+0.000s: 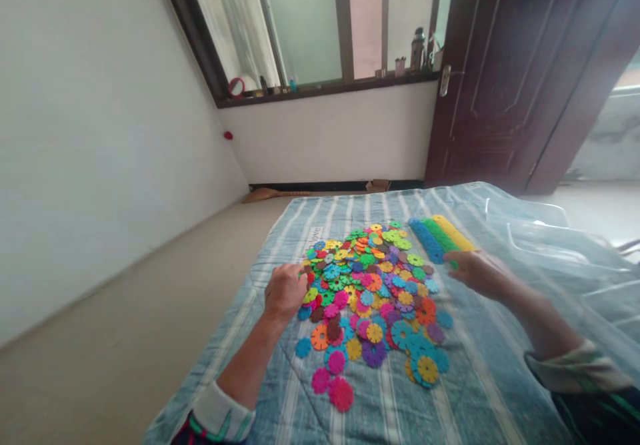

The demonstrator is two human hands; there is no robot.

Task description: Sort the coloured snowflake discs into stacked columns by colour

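Observation:
A loose pile of colourful notched plastic discs (367,298) is spread over a striped blue cloth (240,365). My left hand (286,290) is at the pile's left edge, fingers curled together; whatever they pinch is too small and hidden to name. Right of the pile lie three straight rows of overlapping discs: a blue row (426,240), a green row (438,235) and a yellow row (453,232). At the near end of the green row, my right hand (473,272) has its fingers closed on a green disc (454,264).
Clear plastic containers (545,238) stand on the right side of the cloth. Pink discs (341,394) lie apart at the near side. Beyond are a windowsill (325,90) with small items, a dark red door (500,85) and a white wall (100,132) on the left.

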